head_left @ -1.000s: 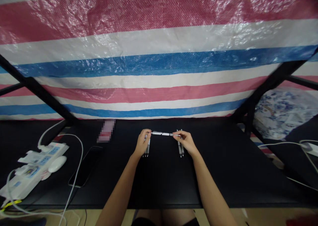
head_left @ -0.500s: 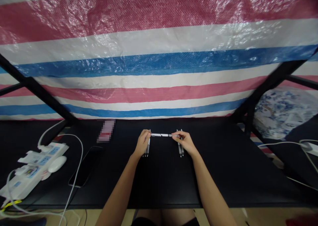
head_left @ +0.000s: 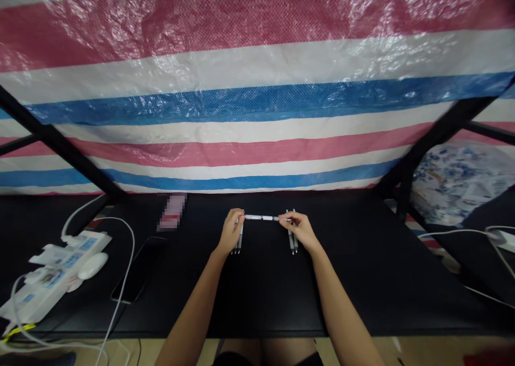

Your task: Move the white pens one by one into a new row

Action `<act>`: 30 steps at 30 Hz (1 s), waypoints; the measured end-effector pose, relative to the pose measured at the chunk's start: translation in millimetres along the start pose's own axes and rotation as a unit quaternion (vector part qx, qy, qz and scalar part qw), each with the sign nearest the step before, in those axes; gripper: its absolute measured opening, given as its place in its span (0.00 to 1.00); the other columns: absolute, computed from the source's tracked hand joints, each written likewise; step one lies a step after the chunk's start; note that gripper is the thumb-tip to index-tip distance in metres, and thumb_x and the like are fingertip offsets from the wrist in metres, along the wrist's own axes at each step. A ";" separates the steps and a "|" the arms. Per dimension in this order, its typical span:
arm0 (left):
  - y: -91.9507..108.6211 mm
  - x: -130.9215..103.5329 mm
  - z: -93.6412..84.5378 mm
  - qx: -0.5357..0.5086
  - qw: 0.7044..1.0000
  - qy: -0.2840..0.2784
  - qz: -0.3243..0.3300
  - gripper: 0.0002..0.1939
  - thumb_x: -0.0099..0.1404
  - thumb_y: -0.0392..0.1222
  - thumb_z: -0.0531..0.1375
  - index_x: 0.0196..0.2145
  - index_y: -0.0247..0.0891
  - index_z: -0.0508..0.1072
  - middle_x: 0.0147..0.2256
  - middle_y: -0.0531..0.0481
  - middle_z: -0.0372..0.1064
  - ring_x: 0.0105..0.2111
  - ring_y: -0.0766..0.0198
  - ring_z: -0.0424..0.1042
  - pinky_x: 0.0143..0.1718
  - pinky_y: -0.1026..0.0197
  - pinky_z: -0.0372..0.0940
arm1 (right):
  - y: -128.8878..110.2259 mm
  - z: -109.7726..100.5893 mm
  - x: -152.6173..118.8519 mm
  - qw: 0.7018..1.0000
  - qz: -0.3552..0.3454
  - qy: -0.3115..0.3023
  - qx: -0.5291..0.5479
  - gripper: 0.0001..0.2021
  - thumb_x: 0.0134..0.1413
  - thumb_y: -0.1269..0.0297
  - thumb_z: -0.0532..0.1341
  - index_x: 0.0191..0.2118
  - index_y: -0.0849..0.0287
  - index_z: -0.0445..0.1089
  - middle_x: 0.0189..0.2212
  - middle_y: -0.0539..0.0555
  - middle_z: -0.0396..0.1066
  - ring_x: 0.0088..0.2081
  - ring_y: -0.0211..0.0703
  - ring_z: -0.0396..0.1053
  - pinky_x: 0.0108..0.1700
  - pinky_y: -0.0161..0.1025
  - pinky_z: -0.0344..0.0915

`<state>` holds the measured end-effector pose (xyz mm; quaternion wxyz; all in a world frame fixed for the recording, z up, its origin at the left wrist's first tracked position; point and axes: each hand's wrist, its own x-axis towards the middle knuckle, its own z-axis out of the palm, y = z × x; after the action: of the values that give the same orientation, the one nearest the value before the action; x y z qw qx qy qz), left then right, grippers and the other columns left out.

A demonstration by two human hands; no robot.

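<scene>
A slim white pen (head_left: 260,217) with dark markings lies level between my hands, one end in each. My left hand (head_left: 231,229) pinches its left end, fingers closed. Its right end, greyer, is gripped by the thumb and fingers of my right hand (head_left: 300,228). Under the left hand, partly hidden, a pair of pens (head_left: 240,242) rests side by side, tips toward me. Two similar pens (head_left: 292,242) lie beneath the right hand, their upper parts partly covered by the fingers.
On the black table (head_left: 265,296), a dark phone (head_left: 139,269) and a blurred-out pink item (head_left: 172,212) lie left. A white power strip (head_left: 56,277) with cables (head_left: 131,258) stands farther left. Behind hangs a striped sheet (head_left: 249,103) between black frame bars (head_left: 76,151).
The dark marks on the held pen have shifted slightly, as if it has turned a little about its length. Both hands stay in nearly the same place.
</scene>
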<state>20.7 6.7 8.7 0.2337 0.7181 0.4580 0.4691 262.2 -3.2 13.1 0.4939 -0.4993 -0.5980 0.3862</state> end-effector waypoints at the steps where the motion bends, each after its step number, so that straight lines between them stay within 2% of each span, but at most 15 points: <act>1: 0.0 0.0 -0.2 0.004 1.000 -0.001 0.000 0.12 0.67 0.44 0.47 0.34 0.39 0.67 0.39 0.46 0.64 0.42 0.62 0.65 0.46 0.58 0.59 | 0.0 0.3 0.0 1.000 0.002 -0.002 0.002 0.13 0.42 0.54 0.66 0.31 0.58 0.76 0.25 0.53 0.72 0.24 0.38 0.62 0.28 0.37 0.60; 7: -0.3 -0.4 -1.2 0.008 1.000 -0.006 -0.029 0.15 0.68 0.45 0.45 0.33 0.38 0.68 0.37 0.46 0.65 0.40 0.61 0.66 0.44 0.58 0.59 | -1.8 1.9 -0.1 1.000 0.003 -0.018 -0.003 0.13 0.42 0.54 0.65 0.31 0.59 0.76 0.28 0.55 0.74 0.26 0.40 0.65 0.29 0.38 0.62; 14: 3.4 0.7 -3.5 -0.008 0.999 -0.016 -0.027 0.20 0.68 0.47 0.44 0.28 0.37 0.69 0.32 0.47 0.66 0.37 0.61 0.67 0.42 0.58 0.60 | -5.7 2.9 -0.4 1.000 -0.005 -0.022 -0.014 0.12 0.42 0.54 0.65 0.30 0.58 0.76 0.29 0.56 0.75 0.28 0.43 0.68 0.31 0.40 0.64; 22: 6.6 1.9 -3.8 -0.031 0.998 -0.010 -0.047 0.21 0.68 0.49 0.45 0.27 0.37 0.70 0.31 0.47 0.67 0.36 0.61 0.67 0.41 0.59 0.60 | -4.7 2.9 -0.2 1.000 -0.006 -0.027 -0.004 0.11 0.42 0.56 0.66 0.30 0.58 0.76 0.29 0.55 0.76 0.28 0.42 0.68 0.33 0.40 0.64; 30: 1.0 2.6 -3.3 -0.052 0.996 -0.007 -0.066 0.19 0.67 0.48 0.47 0.26 0.37 0.71 0.31 0.48 0.68 0.36 0.61 0.66 0.42 0.59 0.59 | -3.2 3.9 -0.2 1.000 -0.015 -0.027 -0.006 0.10 0.41 0.57 0.66 0.29 0.58 0.75 0.30 0.55 0.76 0.28 0.42 0.69 0.31 0.39 0.64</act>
<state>18.6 8.3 12.1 0.3046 0.6760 0.4778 0.4711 257.7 -3.9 15.3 0.4802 -0.4827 -0.6210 0.3882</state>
